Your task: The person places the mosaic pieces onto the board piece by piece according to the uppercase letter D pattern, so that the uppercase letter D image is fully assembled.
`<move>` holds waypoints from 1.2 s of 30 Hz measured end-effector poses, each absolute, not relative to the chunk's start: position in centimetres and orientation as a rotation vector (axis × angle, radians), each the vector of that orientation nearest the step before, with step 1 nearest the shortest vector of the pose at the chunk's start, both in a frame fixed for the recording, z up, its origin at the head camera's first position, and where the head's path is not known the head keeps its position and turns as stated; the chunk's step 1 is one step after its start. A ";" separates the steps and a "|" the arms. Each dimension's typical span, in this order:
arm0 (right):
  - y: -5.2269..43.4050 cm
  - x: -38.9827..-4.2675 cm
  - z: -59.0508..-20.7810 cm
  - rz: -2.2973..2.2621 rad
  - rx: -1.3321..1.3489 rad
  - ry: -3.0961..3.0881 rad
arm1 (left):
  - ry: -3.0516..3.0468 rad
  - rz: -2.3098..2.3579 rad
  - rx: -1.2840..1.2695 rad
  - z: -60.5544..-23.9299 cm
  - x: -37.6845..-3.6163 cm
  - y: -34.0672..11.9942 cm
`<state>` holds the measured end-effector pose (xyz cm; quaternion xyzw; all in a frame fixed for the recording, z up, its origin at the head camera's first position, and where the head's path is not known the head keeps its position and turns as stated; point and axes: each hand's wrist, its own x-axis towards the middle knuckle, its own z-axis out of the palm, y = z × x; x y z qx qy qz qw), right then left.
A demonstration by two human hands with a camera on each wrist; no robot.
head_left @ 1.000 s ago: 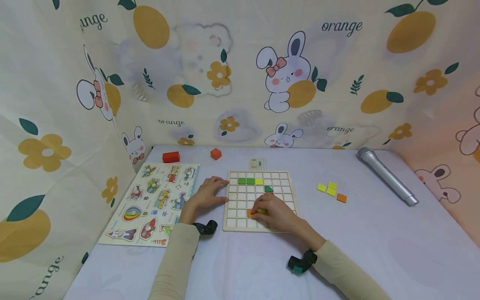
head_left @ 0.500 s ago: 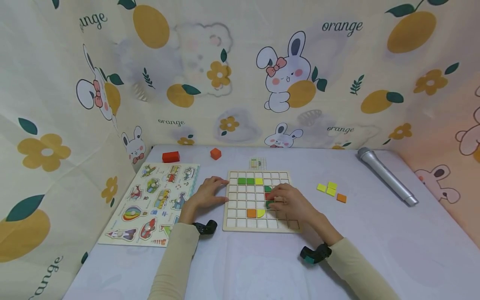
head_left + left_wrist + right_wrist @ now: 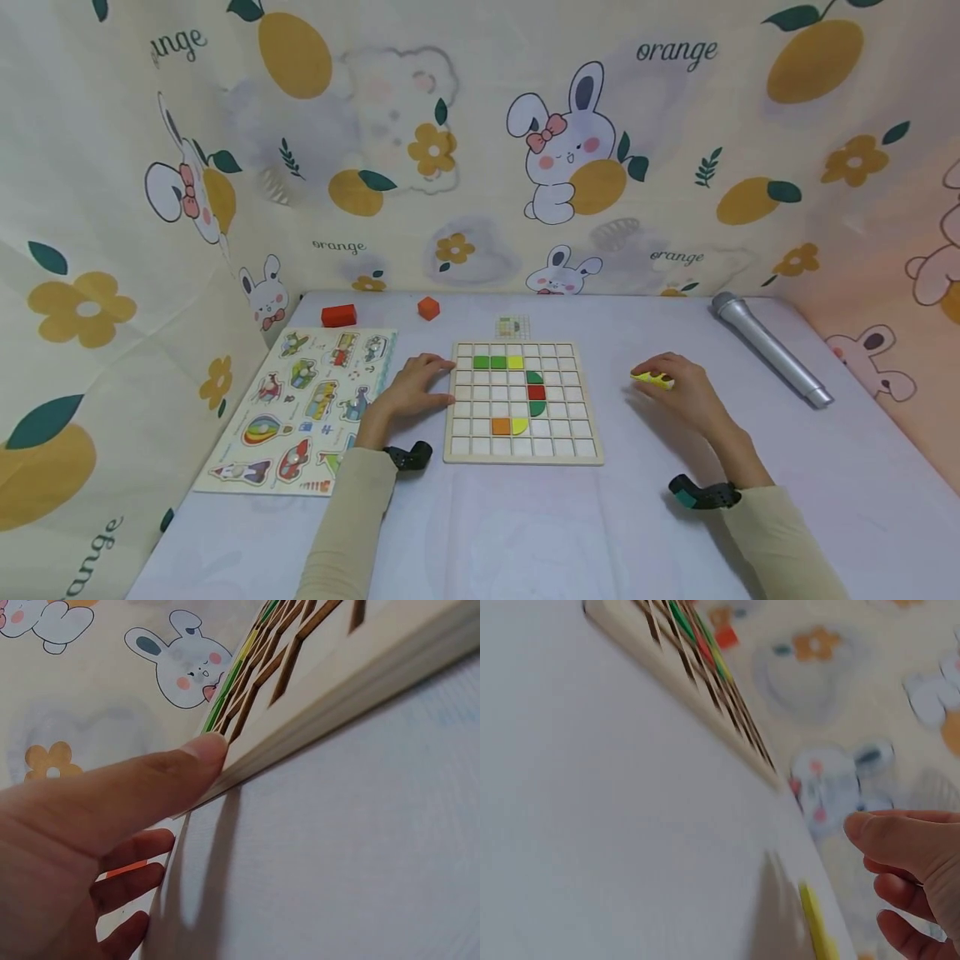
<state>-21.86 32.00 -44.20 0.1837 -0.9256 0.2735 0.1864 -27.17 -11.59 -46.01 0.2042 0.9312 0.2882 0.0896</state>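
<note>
A wooden grid board [image 3: 525, 460] lies in the middle of the table, seen in the head view. Its cells hold green squares [image 3: 491, 362], a yellow square, a red square [image 3: 536, 392], two green rounded pieces, an orange square [image 3: 500, 427] and a yellow rounded piece [image 3: 519, 426]. My left hand [image 3: 408, 390] rests at the board's left edge; in the left wrist view its thumb [image 3: 206, 750] touches the rim. My right hand [image 3: 686, 396] hovers over yellow square tiles [image 3: 654, 381] right of the board, partly covering them. The right wrist view shows its fingertips apart from a yellow tile [image 3: 819, 922].
A picture puzzle board [image 3: 300, 408] lies left of my left hand. Red blocks [image 3: 339, 315] and a small patterned card [image 3: 513, 326] sit at the back. Toward the right edge lies a silver microphone [image 3: 772, 350].
My right hand has left the board and moved right, over the loose tiles, uncovering the red and green pieces. The orange loose tile is now hidden. My left hand stays put.
</note>
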 end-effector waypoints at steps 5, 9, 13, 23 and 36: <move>34.8 -21.3 -44.6 0.798 0.343 -2.628 | 2.769 0.871 0.599 -46.0 -27.1 -11.6; 36.3 -21.0 -44.9 0.840 0.213 -2.718 | 2.764 0.877 0.605 -46.0 -27.2 -11.6; 37.0 -20.8 -45.2 0.845 0.149 -2.848 | 2.763 0.883 0.611 -46.0 -27.2 -11.7; 37.5 -20.8 -45.7 0.824 0.214 -2.906 | 2.761 0.864 0.620 -45.9 -27.1 -11.6; 36.1 -21.0 -44.5 0.786 0.279 -2.890 | 2.756 0.867 0.635 -45.9 -27.1 -11.8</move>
